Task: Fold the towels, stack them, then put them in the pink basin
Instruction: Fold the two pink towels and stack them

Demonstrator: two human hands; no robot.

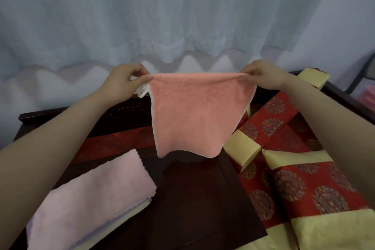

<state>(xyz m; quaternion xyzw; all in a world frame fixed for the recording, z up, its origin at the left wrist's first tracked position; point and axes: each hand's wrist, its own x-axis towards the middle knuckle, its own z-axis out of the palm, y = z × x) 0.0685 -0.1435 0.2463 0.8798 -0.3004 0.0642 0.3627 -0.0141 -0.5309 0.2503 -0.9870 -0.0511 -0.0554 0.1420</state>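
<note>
- Head view: the person holds a salmon towel [188, 111] in the air above a dark wooden table [194, 193], at about the 12 o'clock position of the frame centre.
- Left hand [121, 83]: closed in a pinch on the towel's upper left corner, where a white hanging loop [143, 91] dangles just below the fingers.
- Right hand [261, 76]: closed in a pinch on the upper right corner.
- Top edge: stretched taut between the two pinches, running from 9 o'clock to 3 o'clock. This is the towel's held axis.
- Hanging body: falls from that edge toward 6 o'clock. The lower hem hangs free, apart from the table surface.
- Key relation: both hands are equally near the towel, one at each end of the top edge. The open table surface lies directly below the hem, so a lay-down or a corner-to-corner fold appears to be the next step.
- A folded pale pink towel [91, 199] rests on the table at 7 o'clock, probably the stack base.
- Red and gold cushions [300, 184] lie at 4 o'clock.
- The pink basin cannot be identified with certainty.
</note>
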